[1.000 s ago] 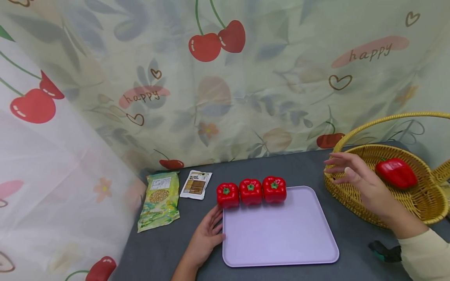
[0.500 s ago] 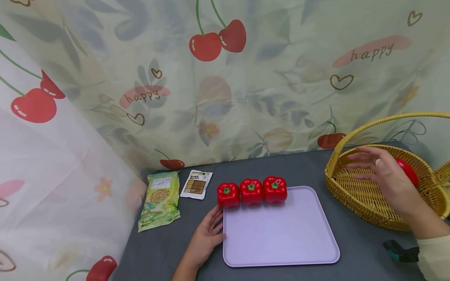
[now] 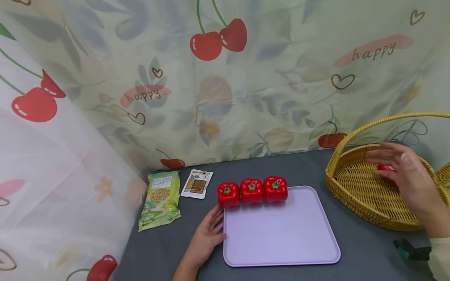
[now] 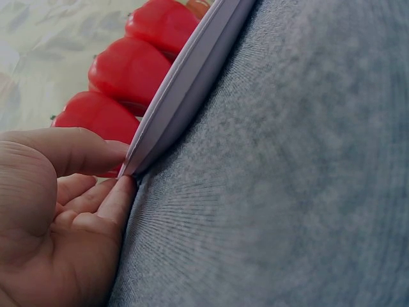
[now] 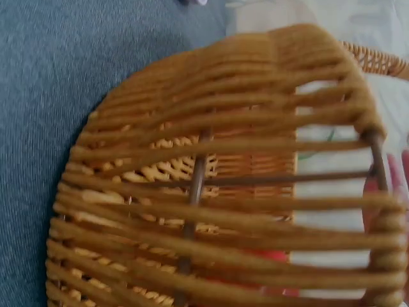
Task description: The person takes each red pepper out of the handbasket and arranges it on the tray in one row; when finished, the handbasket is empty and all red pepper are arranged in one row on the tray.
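Observation:
Three red bell peppers, a left, a middle and a right one, stand in a row along the back edge of a pale lilac tray. My left hand pinches the tray's left edge, and in the left wrist view the thumb lies against the rim. Over the wicker basket is my right hand, fingers extended. It partly covers another red pepper lying inside. Through the blurred basket weave, the right wrist view shows bits of red.
A green and yellow food bag and a small white and brown packet lie left of the peppers. The basket's tall handle arches over it. A patterned curtain hangs behind the grey table.
My right hand has moved right, from the basket's left rim to over the pepper inside, which it now partly hides. The left hand, the tray and the three peppers have stayed put.

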Tool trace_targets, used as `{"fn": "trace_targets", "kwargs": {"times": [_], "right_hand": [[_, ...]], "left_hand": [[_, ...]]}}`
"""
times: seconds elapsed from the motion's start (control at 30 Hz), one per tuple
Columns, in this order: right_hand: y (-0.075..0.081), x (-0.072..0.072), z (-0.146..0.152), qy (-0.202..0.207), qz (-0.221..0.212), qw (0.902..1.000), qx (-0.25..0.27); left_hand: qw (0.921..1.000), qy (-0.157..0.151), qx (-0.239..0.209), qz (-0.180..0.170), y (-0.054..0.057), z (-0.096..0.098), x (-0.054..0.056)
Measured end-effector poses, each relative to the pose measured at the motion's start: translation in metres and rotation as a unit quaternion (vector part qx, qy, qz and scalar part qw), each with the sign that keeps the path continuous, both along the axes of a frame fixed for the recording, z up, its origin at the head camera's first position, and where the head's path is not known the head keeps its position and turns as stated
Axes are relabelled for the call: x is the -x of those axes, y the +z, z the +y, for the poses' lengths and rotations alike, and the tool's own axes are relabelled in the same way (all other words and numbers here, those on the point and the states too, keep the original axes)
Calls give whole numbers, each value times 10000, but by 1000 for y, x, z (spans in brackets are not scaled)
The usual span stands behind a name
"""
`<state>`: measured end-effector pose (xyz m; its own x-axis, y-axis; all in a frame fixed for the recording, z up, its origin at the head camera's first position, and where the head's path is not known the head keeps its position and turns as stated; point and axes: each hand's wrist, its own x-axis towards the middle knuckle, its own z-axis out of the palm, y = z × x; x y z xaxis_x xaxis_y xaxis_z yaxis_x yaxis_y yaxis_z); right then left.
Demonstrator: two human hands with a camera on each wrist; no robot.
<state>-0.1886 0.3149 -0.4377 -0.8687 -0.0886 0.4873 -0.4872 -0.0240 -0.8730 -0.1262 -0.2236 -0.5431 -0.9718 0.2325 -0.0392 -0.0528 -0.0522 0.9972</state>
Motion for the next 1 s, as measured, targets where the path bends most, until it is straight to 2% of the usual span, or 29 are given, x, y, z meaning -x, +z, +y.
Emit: {"fn": "trace_targets", "kwargs": {"times": [0.2,0.3,0.37,0.47,0.53,0.67,1.0], "right_hand": [[-6,3,12,-156,-66,9992,361],[-9,4,17,-494,-67,9982,339],[-11,5,20,-891,-47,9960,22],[-14,5,25,-1506,-18,9872,-527],[-16,6,27,-1936,20,9770,-889],[-20,7,31,-2498,18,9633,-982],[-31,10,33,-3015,-320,9486,-908]], "left_hand": [[10000,-5,17,-25,-1,0,1],[10000,-49,1,45,-2,0,1],[9999,-89,-21,105,-2,0,1],[9997,-150,-57,187,-2,1,1],[9997,-147,-62,181,-2,1,1],[9997,-138,-39,171,-2,2,1],[9998,-111,-42,187,-3,0,1]]}}
